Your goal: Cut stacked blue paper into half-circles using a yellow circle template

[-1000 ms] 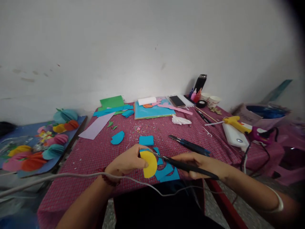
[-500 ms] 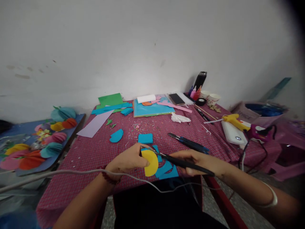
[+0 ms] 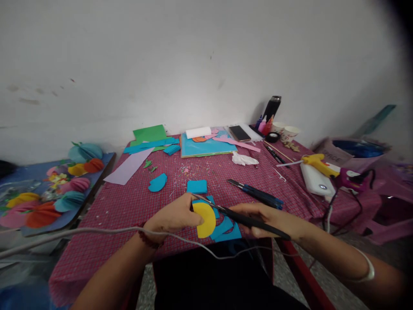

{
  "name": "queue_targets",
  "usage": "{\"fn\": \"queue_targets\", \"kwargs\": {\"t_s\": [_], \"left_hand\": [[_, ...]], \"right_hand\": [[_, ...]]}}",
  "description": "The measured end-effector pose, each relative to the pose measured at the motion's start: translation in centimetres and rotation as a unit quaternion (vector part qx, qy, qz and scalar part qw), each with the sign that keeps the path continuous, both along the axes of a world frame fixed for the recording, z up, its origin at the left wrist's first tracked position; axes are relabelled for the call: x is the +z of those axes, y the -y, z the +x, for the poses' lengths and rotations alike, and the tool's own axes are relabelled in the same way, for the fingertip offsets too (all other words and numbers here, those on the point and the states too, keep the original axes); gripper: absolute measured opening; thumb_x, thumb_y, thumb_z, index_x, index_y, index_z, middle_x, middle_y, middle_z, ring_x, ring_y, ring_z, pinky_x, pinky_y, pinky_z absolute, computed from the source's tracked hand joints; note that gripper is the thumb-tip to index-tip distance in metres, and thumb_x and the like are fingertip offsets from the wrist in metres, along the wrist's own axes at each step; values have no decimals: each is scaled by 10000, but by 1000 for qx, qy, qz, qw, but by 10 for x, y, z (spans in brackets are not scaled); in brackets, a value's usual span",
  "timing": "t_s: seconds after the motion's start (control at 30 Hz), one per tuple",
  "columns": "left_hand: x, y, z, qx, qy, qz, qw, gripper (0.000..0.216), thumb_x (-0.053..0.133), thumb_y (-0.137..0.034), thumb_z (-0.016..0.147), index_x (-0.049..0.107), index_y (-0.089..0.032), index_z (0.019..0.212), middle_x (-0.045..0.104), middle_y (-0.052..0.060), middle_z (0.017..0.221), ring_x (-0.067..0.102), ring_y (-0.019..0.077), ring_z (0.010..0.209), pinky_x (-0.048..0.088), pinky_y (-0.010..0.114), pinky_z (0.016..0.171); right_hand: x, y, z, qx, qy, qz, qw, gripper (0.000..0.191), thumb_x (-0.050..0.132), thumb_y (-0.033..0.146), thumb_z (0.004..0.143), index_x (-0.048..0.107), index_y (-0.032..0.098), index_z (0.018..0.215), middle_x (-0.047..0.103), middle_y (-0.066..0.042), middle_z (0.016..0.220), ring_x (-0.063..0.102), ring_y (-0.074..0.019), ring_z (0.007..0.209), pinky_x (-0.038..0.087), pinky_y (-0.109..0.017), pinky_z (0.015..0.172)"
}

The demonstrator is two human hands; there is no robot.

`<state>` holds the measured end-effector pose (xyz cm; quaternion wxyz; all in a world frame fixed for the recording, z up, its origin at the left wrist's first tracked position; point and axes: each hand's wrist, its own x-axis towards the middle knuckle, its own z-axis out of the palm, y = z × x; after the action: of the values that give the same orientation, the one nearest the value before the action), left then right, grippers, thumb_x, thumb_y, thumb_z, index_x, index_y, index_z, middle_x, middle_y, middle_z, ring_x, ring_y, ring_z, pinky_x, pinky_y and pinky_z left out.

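My left hand (image 3: 178, 215) pinches a yellow paper disc (image 3: 207, 219) between thumb and fingers, with blue paper showing at its upper edge. In my right hand (image 3: 263, 215) is a pair of black-handled scissors (image 3: 250, 220). Their metal blades point left and lie along the top of the disc, at the blue paper. Whether the blades are apart is hard to see. Curved blue paper offcuts (image 3: 227, 229) lie at the table edge just below the scissors. Beyond my hands are a blue paper rectangle (image 3: 196, 187) and a stack of rounded blue pieces (image 3: 158, 183).
A blue utility knife (image 3: 258, 196) lies beyond my right hand. To the right are a yellow glue gun (image 3: 318, 164) and a white power bank (image 3: 316, 181). A pale cable (image 3: 106, 231) crosses before my wrists. Paper ornaments (image 3: 43, 214) fill a board at left.
The yellow disc has shifted very slightly right in my left hand, and the scissor blades show a little more above it. Nothing else on the table has moved.
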<state>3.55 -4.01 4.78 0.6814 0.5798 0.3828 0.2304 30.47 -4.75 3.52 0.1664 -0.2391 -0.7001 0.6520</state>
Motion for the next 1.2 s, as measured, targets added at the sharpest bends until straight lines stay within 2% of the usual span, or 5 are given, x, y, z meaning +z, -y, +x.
{"fn": "queue_targets", "kwargs": {"t_s": [0.27,0.47,0.73,0.93,1.2], "left_hand": [[-1,0,0,20,-21,16,999,296,593,-71,522,626,-139,808,621,-39,673,518,95,590,434,209,580],[2,-1,1,-15,-31,27,999,217,580,-105,538,624,-132,748,596,-25,676,498,100,606,417,212,572],[5,-1,1,-22,-46,61,997,178,556,-104,563,619,-132,727,585,-24,686,499,96,616,405,198,565],[7,-2,1,-34,-50,63,996,224,551,-82,558,623,-131,764,586,-28,670,506,96,595,411,200,558],[6,-2,1,-36,-47,33,998,267,582,-99,545,633,-136,804,611,-22,699,527,108,613,433,215,576]], "right_hand": [[1,2,-3,5,-16,-26,1000,647,652,481,767,479,198,1322,556,-94,1191,530,-212,1035,422,-344,880],[0,5,-5,-14,-22,-48,998,628,668,459,760,501,187,1301,590,-73,1070,539,-164,874,437,-288,753],[-21,4,-2,-28,-35,-41,998,648,637,504,770,498,170,1307,593,-46,903,508,-123,722,408,-229,605],[-21,4,0,-24,-22,-27,999,630,634,483,781,499,175,1313,616,-56,941,548,-139,765,441,-239,638],[3,3,4,-45,44,17,998,635,660,490,749,536,190,1294,608,-92,1141,556,-241,1030,478,-335,819]]}}
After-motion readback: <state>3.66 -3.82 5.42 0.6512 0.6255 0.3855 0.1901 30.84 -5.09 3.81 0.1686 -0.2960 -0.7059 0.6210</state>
